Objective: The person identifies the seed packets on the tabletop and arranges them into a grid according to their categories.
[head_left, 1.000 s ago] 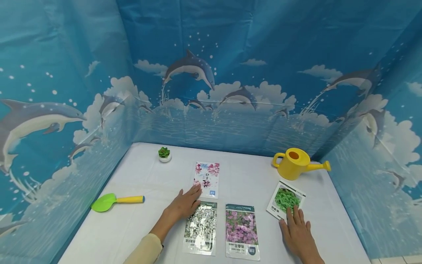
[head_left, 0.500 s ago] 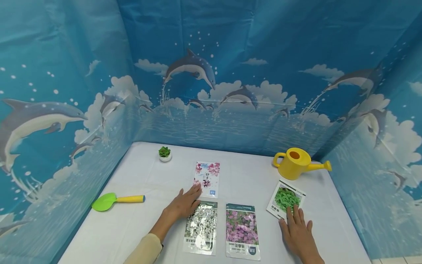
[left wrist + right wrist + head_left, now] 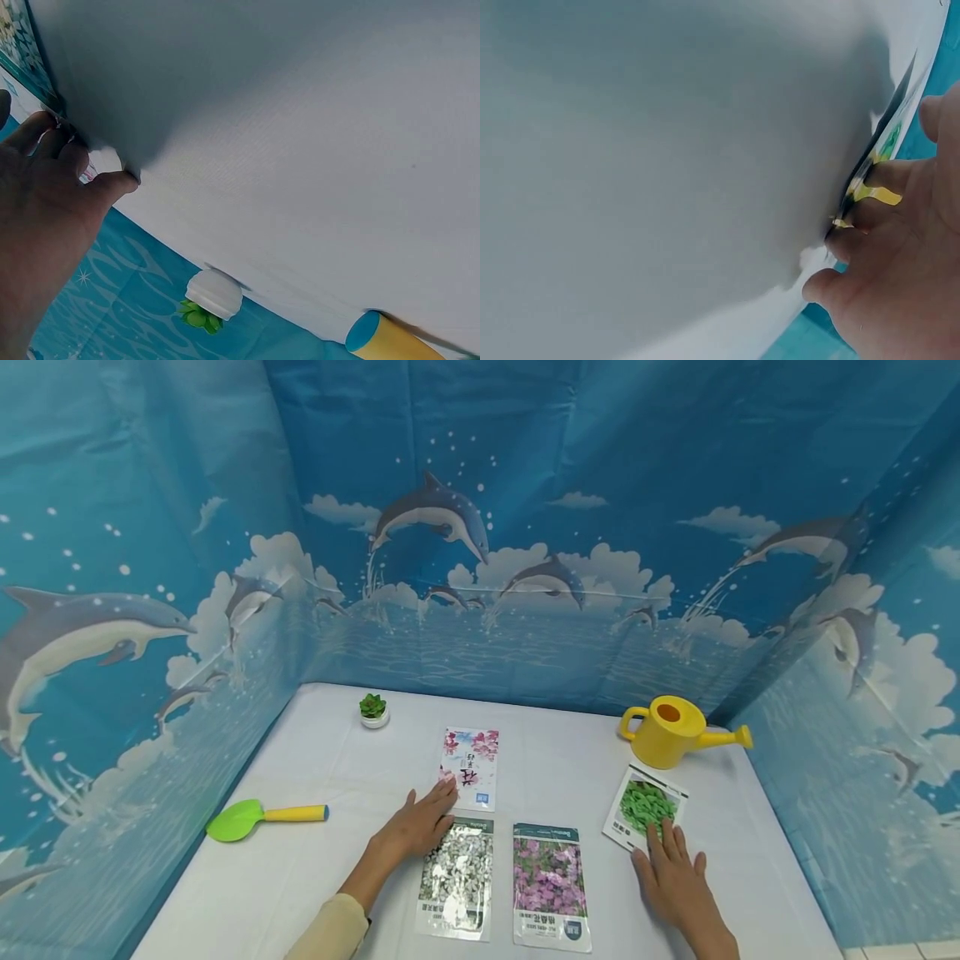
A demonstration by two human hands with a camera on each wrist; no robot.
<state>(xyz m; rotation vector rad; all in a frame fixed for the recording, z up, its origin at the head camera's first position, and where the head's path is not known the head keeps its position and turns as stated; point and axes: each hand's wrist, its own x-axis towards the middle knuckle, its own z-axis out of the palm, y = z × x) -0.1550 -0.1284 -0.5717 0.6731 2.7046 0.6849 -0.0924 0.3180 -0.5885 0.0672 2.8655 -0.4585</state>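
My left hand (image 3: 420, 822) lies with extended fingers on the lower left of a pink-blossom seed packet (image 3: 480, 756); its lower edge overlaps the top of a white-flower seed packet (image 3: 457, 885). In the left wrist view the left hand (image 3: 52, 180) touches the packets at the left side. My right hand (image 3: 675, 881) has its straight fingertips on the lower part of a green-leaf seed packet (image 3: 645, 802), which lies tilted on the table. In the right wrist view, the right hand (image 3: 900, 232) has its fingers at that packet's edge. Between the hands lies a pink-flower packet (image 3: 551, 877).
A yellow watering can (image 3: 667, 739) stands behind the green-leaf packet. A small potted succulent (image 3: 373, 712) sits at the back left. Farther left lies a green trowel (image 3: 240, 820) with a yellow handle. A blue dolphin curtain (image 3: 480, 635) borders the white table (image 3: 360, 777).
The green-leaf packet has slid slightly left and away from me, with my right hand's fingers moving along on it. My left hand and the other packets stay put.
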